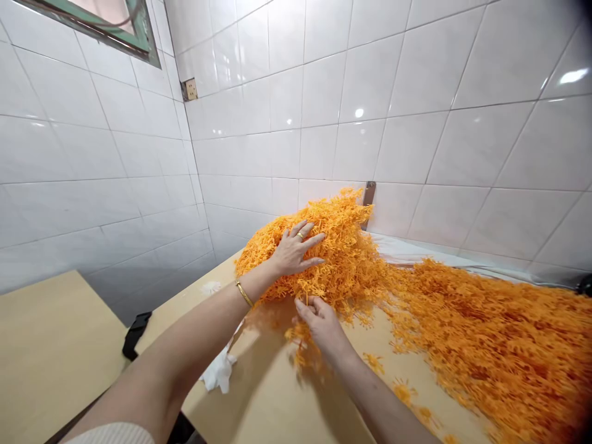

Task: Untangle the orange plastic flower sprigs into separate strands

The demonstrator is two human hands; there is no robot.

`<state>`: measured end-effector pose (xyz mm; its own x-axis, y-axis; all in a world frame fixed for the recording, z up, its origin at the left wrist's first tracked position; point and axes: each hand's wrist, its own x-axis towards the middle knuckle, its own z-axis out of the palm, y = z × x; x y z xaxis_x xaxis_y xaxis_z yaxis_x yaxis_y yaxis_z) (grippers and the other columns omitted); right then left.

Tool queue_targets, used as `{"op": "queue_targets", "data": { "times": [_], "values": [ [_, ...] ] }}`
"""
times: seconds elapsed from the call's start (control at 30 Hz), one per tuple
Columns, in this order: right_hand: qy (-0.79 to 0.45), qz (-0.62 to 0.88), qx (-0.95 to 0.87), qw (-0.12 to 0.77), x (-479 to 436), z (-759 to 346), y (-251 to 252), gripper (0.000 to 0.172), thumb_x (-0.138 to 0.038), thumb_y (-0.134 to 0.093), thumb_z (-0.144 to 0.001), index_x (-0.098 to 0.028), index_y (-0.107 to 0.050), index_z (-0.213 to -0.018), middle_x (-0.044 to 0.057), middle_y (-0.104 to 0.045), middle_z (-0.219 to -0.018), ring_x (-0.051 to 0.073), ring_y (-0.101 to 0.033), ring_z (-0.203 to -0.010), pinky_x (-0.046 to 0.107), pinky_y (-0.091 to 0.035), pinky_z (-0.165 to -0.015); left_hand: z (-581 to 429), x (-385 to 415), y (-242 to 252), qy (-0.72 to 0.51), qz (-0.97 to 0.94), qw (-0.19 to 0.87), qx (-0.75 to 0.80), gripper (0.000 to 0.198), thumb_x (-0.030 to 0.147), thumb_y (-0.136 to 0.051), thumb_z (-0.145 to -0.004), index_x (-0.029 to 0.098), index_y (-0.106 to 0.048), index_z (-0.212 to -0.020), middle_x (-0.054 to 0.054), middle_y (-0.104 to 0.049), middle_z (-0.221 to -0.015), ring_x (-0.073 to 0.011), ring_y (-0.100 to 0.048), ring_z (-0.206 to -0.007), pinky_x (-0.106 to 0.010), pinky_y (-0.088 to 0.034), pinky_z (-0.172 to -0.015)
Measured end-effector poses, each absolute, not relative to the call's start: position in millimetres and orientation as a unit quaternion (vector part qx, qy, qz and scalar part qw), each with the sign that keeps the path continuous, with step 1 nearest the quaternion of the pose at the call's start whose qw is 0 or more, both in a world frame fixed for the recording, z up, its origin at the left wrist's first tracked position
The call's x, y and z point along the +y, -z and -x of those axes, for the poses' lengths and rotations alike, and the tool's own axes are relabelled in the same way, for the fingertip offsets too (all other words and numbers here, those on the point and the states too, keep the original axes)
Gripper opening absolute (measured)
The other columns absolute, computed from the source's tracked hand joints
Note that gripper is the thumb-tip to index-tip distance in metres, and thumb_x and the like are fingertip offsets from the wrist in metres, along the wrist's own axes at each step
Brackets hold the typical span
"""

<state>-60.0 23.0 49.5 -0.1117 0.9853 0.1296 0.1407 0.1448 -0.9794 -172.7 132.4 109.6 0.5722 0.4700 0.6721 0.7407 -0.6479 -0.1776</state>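
A big heap of orange plastic flower pieces [351,246] lies on a light wooden table [272,394] against the tiled wall. My left hand [296,250] rests flat on top of the heap with fingers spread; it wears a gold ring and a gold bangle. My right hand [319,317] is at the heap's lower edge, fingers curled and pinching a few orange pieces. More orange pieces [509,339] spread in a wide layer across the right side of the table.
A crumpled white cloth [219,370] lies near the table's left edge. A second wooden table [50,345] stands at the left across a gap, with a black object [136,333] in between. White tiled walls meet in a corner behind.
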Motion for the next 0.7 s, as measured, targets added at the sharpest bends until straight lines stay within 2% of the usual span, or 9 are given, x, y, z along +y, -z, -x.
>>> {"op": "queue_targets", "data": {
  "times": [0.07,0.17,0.3,0.4,0.53,0.6,0.7],
  "values": [
    [-0.385,0.493,-0.626,0.466,20,58,-46,0.032,-0.041,-0.035,-0.082,-0.018,-0.048,-0.066,-0.002,-0.047,-0.050,0.012,-0.047,-0.048,0.023,-0.034,-0.048,172,143,-99,0.311,0.845,0.226,-0.371,0.054,0.051,-0.043,-0.076,0.022,-0.046,-0.122,-0.016,-0.033,-0.134,-0.0310,-0.022,-0.125,-0.049,-0.025,-0.094],
    [-0.207,0.549,-0.693,0.419,0,50,-44,0.034,-0.032,-0.029,-0.085,-0.018,-0.045,-0.058,0.000,-0.048,-0.050,0.012,-0.045,-0.048,0.024,-0.028,-0.048,171,158,-93,0.325,0.837,0.222,-0.380,0.049,0.043,-0.045,-0.078,0.021,-0.046,-0.121,-0.016,-0.032,-0.135,-0.0300,-0.021,-0.126,-0.047,-0.025,-0.095],
    [-0.017,0.533,-0.790,0.303,-42,30,-27,0.029,-0.021,-0.027,-0.086,-0.020,-0.044,-0.062,-0.001,-0.050,-0.046,0.013,-0.046,-0.043,0.024,-0.024,-0.045,176,172,-103,0.327,0.826,0.201,-0.412,0.047,0.037,-0.048,-0.078,0.017,-0.047,-0.121,-0.017,-0.033,-0.133,-0.0290,-0.026,-0.124,-0.044,-0.026,-0.096],
    [0.096,0.513,-0.803,0.289,-67,-1,-18,0.025,-0.015,-0.029,-0.084,-0.021,-0.045,-0.066,-0.002,-0.050,-0.045,0.013,-0.046,-0.042,0.024,-0.025,-0.046,182,177,-110,0.309,0.828,0.201,-0.422,0.049,0.039,-0.048,-0.077,0.017,-0.046,-0.121,-0.016,-0.036,-0.131,-0.0276,-0.029,-0.122,-0.040,-0.027,-0.097],
    [0.166,0.505,-0.787,0.313,-73,-37,-28,0.027,-0.018,-0.030,-0.086,-0.020,-0.042,-0.061,-0.002,-0.045,-0.045,0.013,-0.041,-0.041,0.024,-0.026,-0.047,183,175,-109,0.299,0.829,0.223,-0.417,0.051,0.044,-0.048,-0.077,0.017,-0.046,-0.120,-0.015,-0.037,-0.130,-0.0272,-0.031,-0.122,-0.041,-0.027,-0.097],
    [0.161,0.507,-0.796,0.288,-65,-44,-33,0.029,-0.019,-0.030,-0.086,-0.020,-0.042,-0.060,0.000,-0.047,-0.049,0.014,-0.042,-0.046,0.025,-0.029,-0.050,181,169,-111,0.288,0.830,0.216,-0.426,0.053,0.046,-0.050,-0.075,0.018,-0.046,-0.120,-0.014,-0.037,-0.130,-0.0271,-0.032,-0.121,-0.042,-0.029,-0.096],
    [0.105,0.500,-0.833,0.214,-51,-44,-33,0.019,-0.022,-0.038,-0.085,-0.015,-0.053,-0.075,0.007,-0.057,-0.070,0.018,-0.050,-0.065,0.028,-0.037,-0.061,177,150,-124,0.235,0.834,0.176,-0.467,0.060,0.049,-0.057,-0.069,0.017,-0.047,-0.119,-0.012,-0.037,-0.130,-0.0276,-0.034,-0.118,-0.043,-0.031,-0.094]
  ]
}}
